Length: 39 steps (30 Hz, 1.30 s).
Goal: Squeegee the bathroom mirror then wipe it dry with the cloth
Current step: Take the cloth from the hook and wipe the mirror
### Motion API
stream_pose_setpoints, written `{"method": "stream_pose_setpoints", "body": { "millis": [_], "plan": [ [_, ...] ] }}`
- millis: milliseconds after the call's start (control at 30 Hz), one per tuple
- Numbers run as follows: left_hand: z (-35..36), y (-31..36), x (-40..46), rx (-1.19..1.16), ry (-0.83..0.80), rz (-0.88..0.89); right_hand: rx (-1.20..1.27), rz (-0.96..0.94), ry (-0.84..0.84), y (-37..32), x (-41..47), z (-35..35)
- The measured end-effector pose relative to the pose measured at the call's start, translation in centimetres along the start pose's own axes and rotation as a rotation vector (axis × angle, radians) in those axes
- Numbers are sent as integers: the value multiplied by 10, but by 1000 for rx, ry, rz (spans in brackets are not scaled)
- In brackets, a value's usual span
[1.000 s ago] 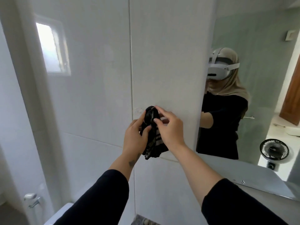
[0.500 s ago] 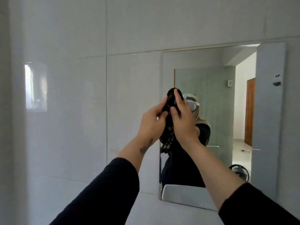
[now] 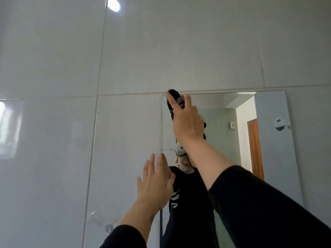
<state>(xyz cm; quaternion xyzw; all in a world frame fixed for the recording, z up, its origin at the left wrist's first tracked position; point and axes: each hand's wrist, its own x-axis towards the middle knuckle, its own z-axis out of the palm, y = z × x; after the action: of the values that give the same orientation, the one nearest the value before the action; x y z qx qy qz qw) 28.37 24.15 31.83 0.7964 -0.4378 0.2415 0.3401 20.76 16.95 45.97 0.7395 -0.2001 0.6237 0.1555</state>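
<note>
A person's right hand (image 3: pixel 187 122) presses a dark cloth (image 3: pixel 173 97) against the top left corner of a bathroom mirror (image 3: pixel 268 158), just above the centre of the frame — the fingers (image 3: pixel 172 102) are closed over the bunched fabric, which pokes out above them at the mirror's upper edge and shows again as dark bits at the right side of the hand. The left hand (image 3: pixel 154 183) is raised lower down, at centre-bottom, beside the mirror's left edge; its fingers are straight and together, holding nothing, and whether the palm touches the surface cannot be told. Both arms wear black sleeves. The mirror, set into the right half of the frame, reflects a wooden door (image 3: pixel 255 149) and a pale green wall — large glossy grey wall tiles (image 3: pixel 53 122) fill the left and top, with a bright round light glare (image 3: pixel 113 4) near the upper left
</note>
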Motion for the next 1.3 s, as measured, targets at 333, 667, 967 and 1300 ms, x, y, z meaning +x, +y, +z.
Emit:
{"method": "stream_pose_setpoints", "body": {
  "millis": [333, 667, 967, 1300],
  "plan": [
    [40, -15, 25, 7, 25, 76, -245, -278, 118, 9, 32, 72],
    [46, -3, 23, 8, 99, 5, -274, -264, 142, 37, 37, 55],
    [41, -7, 22, -50, 113, -7, -360, 17, 156, 149, 36, 13],
    [50, -11, 25, -98, 186, 23, -327, 318, 191, 255, 11, -44]
  ]
}}
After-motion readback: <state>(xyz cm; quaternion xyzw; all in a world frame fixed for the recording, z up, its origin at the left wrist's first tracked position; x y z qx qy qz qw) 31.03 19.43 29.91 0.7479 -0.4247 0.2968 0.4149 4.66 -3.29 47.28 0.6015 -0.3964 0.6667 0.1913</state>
